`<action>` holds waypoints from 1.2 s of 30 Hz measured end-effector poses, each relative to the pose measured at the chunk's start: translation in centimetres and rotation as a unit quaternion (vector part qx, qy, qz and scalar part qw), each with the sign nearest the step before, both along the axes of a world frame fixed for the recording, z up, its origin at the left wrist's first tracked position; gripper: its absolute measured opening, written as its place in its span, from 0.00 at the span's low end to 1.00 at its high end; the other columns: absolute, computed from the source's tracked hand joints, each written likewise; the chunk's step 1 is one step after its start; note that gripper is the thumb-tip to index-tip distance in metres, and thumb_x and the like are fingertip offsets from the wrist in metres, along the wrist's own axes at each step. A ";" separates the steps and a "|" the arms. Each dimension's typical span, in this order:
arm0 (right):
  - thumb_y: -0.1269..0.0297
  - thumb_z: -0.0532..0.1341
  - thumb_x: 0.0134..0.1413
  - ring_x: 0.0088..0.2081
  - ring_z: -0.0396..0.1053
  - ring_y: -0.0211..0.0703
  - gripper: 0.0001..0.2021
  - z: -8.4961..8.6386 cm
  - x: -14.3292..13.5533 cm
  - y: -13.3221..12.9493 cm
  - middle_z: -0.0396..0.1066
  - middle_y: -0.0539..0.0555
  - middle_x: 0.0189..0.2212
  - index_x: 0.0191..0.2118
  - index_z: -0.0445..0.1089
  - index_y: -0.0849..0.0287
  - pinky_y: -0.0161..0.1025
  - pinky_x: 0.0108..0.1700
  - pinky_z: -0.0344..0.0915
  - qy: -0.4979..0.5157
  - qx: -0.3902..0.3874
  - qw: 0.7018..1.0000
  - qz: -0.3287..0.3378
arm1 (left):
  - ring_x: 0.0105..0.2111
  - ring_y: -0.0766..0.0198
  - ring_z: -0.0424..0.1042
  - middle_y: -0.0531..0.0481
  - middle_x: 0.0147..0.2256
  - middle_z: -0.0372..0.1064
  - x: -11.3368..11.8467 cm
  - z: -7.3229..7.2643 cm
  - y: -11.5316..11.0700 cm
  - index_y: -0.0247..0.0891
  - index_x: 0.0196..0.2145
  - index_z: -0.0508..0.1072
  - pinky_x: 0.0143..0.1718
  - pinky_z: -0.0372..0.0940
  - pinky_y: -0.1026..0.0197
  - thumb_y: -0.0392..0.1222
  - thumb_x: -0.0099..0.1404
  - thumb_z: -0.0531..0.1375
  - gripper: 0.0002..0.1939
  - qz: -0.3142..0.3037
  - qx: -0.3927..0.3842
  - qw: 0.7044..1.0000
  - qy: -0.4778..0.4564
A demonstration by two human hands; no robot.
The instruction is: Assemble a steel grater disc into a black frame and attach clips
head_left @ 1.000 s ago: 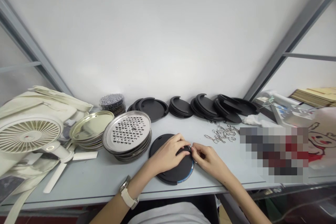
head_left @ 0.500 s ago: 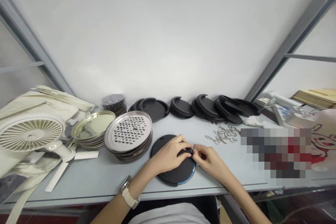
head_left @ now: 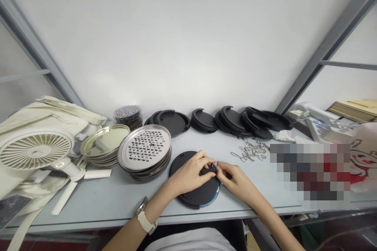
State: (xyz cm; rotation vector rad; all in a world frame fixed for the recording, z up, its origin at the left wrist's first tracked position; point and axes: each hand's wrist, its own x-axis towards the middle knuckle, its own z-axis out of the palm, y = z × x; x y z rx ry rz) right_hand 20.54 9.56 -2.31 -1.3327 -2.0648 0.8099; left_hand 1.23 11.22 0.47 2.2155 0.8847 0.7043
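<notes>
A black round disc [head_left: 196, 195] with a blue strip along its right edge lies on the table in front of me. Across its top rests my left hand [head_left: 193, 172], fingers bent and closed at the disc's right side, steadying it. At that same edge my right hand [head_left: 232, 176] pinches a small silver metal clip [head_left: 214, 167], partly hidden by the fingertips of both hands. Farther right, a loose pile of similar metal clips [head_left: 250, 151] is spread on the table.
Left of the disc stand a stack of perforated metal plates [head_left: 145, 149], a stack of gold-toned lids [head_left: 106, 141] and a white fan [head_left: 38, 151]. Several black round holders [head_left: 232, 119] line the wall. A patterned bag [head_left: 365, 157] and a pixelated patch are at right.
Both hands stay at the disc's right edge with only slight finger movement. The metal clip shows a little more between the fingertips.
</notes>
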 end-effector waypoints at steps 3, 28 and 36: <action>0.64 0.49 0.59 0.23 0.48 0.34 0.12 -0.2 0.1 0.0 0.47 0.43 0.19 0.24 0.54 0.57 0.32 0.25 0.47 -0.008 0.002 1.000 -0.012 | 0.41 0.63 0.69 0.49 0.43 0.63 0.0 0.0 0.0 0.40 0.47 0.70 0.46 0.63 0.60 0.39 0.65 0.58 0.12 -0.002 0.001 1.000 -0.003; 0.60 0.47 0.64 0.22 0.53 0.36 0.15 0.2 -0.2 -0.2 0.56 0.45 0.19 0.27 0.59 0.58 0.33 0.26 0.50 0.009 0.028 1.000 -0.011 | 0.40 0.63 0.69 0.49 0.42 0.63 0.0 0.1 -0.1 0.39 0.46 0.69 0.46 0.64 0.60 0.39 0.64 0.59 0.12 0.009 0.007 1.000 -0.001; 0.64 0.50 0.59 0.21 0.49 0.34 0.13 -0.1 0.0 -0.2 0.49 0.42 0.18 0.23 0.55 0.57 0.32 0.24 0.47 0.020 0.021 0.999 -0.012 | 0.41 0.62 0.69 0.48 0.44 0.63 0.1 0.3 -0.2 0.41 0.47 0.69 0.47 0.63 0.58 0.37 0.65 0.57 0.12 0.005 0.001 1.000 -0.003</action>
